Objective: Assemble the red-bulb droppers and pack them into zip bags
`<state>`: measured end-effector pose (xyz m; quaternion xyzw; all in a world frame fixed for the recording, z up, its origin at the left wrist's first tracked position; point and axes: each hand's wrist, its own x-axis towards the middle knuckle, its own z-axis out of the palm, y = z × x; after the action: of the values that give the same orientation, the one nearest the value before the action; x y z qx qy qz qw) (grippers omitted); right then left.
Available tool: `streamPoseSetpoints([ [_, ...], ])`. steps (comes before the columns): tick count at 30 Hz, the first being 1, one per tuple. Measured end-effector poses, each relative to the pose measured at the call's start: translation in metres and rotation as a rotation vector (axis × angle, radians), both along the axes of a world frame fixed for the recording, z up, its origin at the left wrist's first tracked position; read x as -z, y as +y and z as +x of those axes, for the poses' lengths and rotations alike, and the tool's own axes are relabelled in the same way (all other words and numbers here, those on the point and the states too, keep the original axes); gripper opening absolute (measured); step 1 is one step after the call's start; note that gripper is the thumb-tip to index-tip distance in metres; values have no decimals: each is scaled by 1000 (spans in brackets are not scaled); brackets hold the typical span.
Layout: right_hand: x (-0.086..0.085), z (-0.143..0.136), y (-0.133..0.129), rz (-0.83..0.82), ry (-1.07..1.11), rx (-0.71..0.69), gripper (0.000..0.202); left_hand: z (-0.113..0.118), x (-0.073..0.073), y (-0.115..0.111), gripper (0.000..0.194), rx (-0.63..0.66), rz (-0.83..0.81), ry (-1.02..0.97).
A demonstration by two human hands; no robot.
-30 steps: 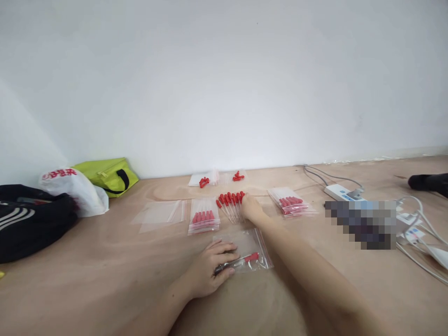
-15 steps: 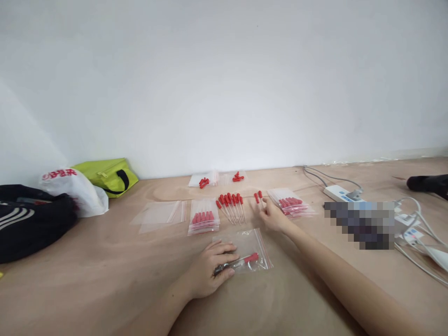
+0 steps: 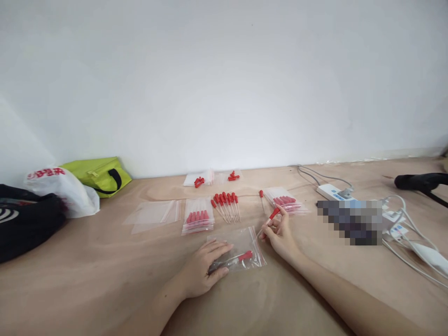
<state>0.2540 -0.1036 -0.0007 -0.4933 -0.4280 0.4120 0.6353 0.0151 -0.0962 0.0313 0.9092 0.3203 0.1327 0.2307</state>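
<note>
My left hand (image 3: 210,265) lies with its fingers spread on a clear zip bag (image 3: 241,240). Inside that bag is at least one dropper with a red rubber bulb (image 3: 245,255); its lower end is hidden under my hand. To the right of the bag, my right hand (image 3: 282,235) pinches another dropper (image 3: 273,214), tilted with the bulb up and the thin tip pointing down toward the bag's mouth. One single dropper (image 3: 261,194) lies farther back. Several loose droppers (image 3: 226,199) lie fanned out beyond the bag.
Stacks of filled bags lie at left (image 3: 198,219) and right (image 3: 285,200); flat unfilled bags (image 3: 152,212) lie farther left. Loose red bulbs (image 3: 233,176) rest by the wall. Power strips (image 3: 332,192) and cables are on the right, a green bag (image 3: 94,175) on the left.
My right hand has picked up one of the two droppers at the right and brought it nearer, toward the bag. My left hand stays on the bag. The view has shifted slightly.
</note>
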Motion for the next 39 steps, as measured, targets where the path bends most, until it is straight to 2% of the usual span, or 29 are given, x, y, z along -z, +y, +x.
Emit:
streamPoseSetpoints([
  [3,1,-4,-1,-17,43,8,71,0,0,-1,48,-14,-4,14],
  [9,0,-5,-8,-118,128,-139,47,-1,1,-1,53,-32,-25,40],
  [15,3,-3,-7,-148,-170,-374,31,-1,2,0,55,-38,-15,34],
  [21,3,-9,-3,-104,-300,-440,24,0,3,0,55,-25,-2,18],
  [24,1,-9,-2,-15,-481,-454,24,0,3,0,53,-30,-6,15],
  [26,-1,-6,1,49,-627,-440,27,-1,4,0,51,-23,-9,-2],
  [28,-2,0,10,25,-747,-370,27,-1,4,1,49,-14,-14,-21],
  [30,-5,7,23,-88,-878,-185,23,-1,5,1,46,-17,-26,-38],
  [31,-6,11,32,-164,-989,-46,21,-1,5,1,43,-21,-33,-47],
  [34,-12,19,58,-267,-1115,131,31,0,4,0,29,-33,-54,-79],
  [36,-14,20,73,-318,-1149,163,42,0,4,0,19,-43,-69,-92],
  [39,-15,14,86,-377,-1181,159,47,0,4,-1,13,-48,-88,-115],
])
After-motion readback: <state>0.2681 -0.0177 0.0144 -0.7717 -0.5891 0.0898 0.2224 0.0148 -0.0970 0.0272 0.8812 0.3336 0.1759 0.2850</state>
